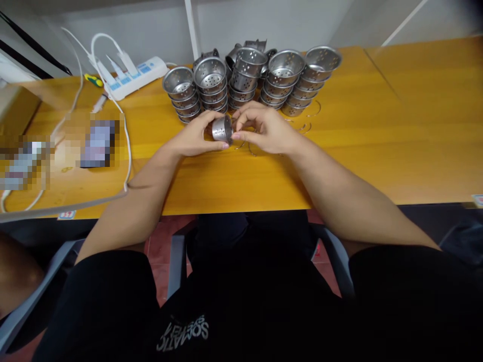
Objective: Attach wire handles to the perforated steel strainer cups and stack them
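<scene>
A small perforated metal cup (222,129) lies tipped on its side between my hands, just above the table. My left hand (199,134) is closed around it, fingers over the top and thumb along the bottom. At the cup's right-hand end is my right hand (262,126), its thumb and fingertips pinched together. What the pinch holds, if anything, is too small to make out. Thin curved metal wires (252,149) lie on the table under and beside my right hand. Behind both hands stand several stacks of similar perforated cups (210,75).
On the yellow table (377,151), a white power strip (139,78) with plugs and cables stands at the back left. A blurred-out phone (98,143) and a yellow-green tool handle (93,80) lie nearby. Another person's arm (17,276) shows at the left edge.
</scene>
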A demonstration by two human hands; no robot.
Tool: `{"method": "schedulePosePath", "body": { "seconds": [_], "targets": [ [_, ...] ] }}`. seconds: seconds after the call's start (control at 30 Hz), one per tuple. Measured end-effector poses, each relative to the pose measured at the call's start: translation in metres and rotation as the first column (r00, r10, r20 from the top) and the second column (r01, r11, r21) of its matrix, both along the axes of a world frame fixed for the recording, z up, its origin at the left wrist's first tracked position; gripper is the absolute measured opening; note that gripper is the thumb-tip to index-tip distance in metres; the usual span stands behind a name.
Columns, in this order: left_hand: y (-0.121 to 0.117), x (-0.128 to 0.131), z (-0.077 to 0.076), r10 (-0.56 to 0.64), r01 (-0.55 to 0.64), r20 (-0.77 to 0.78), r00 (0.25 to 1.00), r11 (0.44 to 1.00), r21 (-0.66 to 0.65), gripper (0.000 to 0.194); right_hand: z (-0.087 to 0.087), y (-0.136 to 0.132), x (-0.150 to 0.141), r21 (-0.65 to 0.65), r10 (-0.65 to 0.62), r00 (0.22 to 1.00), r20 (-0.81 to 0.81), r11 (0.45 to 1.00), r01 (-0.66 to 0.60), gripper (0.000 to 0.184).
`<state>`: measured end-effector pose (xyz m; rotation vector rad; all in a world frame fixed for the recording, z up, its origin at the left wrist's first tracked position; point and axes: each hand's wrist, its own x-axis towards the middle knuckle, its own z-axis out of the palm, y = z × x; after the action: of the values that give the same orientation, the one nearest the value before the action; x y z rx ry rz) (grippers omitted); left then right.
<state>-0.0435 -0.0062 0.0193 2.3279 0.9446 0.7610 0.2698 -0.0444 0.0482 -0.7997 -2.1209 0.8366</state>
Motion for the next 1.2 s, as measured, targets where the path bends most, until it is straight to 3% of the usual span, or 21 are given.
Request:
{"method": "schedulePosePath", "body": {
  "seconds": [0.1,0.2,0.3,0.47,0.6,0.73,0.8,0.87,0.93,1.0,1.07,1.1,1.13,1.2],
  "targets": [
    [-0.001,-0.003,-0.002,0.000,-0.001,-0.027,1.000,0.999,-0.032,0.117,-0.006,0.005,0.002,-0.098,0.056,0.994,-0.095,0.993,-0.066,0.092],
    [-0.002,-0.004,-0.006,0.016,-0.016,0.000,1.000,0.998,-0.066,0.109,-0.009,0.008,0.007,-0.037,-0.028,1.000,0.006,0.999,0.029,0.090],
    [-0.002,-0.004,-0.007,0.006,-0.005,0.016,1.000,0.996,-0.088,0.109,-0.012,0.011,0.014,0.069,-0.089,0.982,0.166,0.995,0.079,0.069],
    [-0.006,-0.004,-0.003,0.012,-0.015,-0.039,0.999,0.997,-0.071,0.110,-0.022,0.017,0.022,0.101,-0.068,0.955,0.290,0.994,0.040,0.025],
    [-0.012,-0.001,0.005,0.010,-0.011,-0.070,0.998,1.000,-0.008,0.112,-0.025,0.019,0.023,0.093,-0.060,0.939,0.339,0.995,0.030,0.012],
    [-0.022,0.007,0.018,0.007,-0.002,-0.070,0.998,0.997,0.079,0.089,-0.027,0.023,0.026,0.125,-0.085,0.922,0.378,0.991,0.040,0.020],
    [-0.029,0.011,0.026,0.019,-0.014,-0.048,0.999,0.995,0.099,0.070,-0.031,0.028,0.028,0.158,-0.118,0.912,0.392,0.986,0.059,0.015],
    [-0.033,0.013,0.034,0.055,-0.054,-0.009,0.998,0.989,0.135,0.052,-0.034,0.032,0.032,0.192,-0.161,0.900,0.406,0.977,0.088,0.011],
    [-0.031,0.010,0.040,0.136,-0.151,0.076,0.988,0.955,0.254,0.047,-0.036,0.035,0.034,0.223,-0.209,0.887,0.412,0.967,0.125,0.017],
    [-0.025,-0.001,0.044,0.243,-0.343,0.268,0.932,0.830,0.440,0.053,-0.035,0.034,0.033,0.239,-0.246,0.878,0.410,0.958,0.157,0.020],
    [-0.014,-0.017,0.046,0.312,-0.552,0.483,0.818,0.662,0.507,0.065,-0.032,0.030,0.031,0.235,-0.256,0.876,0.410,0.957,0.170,0.017],
    [-0.008,-0.027,0.046,0.350,-0.608,0.528,0.774,0.644,0.464,0.073,-0.031,0.029,0.030,0.229,-0.251,0.875,0.413,0.959,0.166,0.015],
    [-0.001,-0.037,0.044,0.379,-0.639,0.560,0.736,0.662,0.391,0.085,-0.029,0.027,0.029,0.224,-0.243,0.875,0.418,0.961,0.160,0.014],
    [0.010,-0.053,0.039,0.388,-0.583,0.572,0.723,0.787,0.203,0.114,-0.026,0.024,0.027,0.219,-0.235,0.872,0.428,0.964,0.152,0.012]
  ]
}}
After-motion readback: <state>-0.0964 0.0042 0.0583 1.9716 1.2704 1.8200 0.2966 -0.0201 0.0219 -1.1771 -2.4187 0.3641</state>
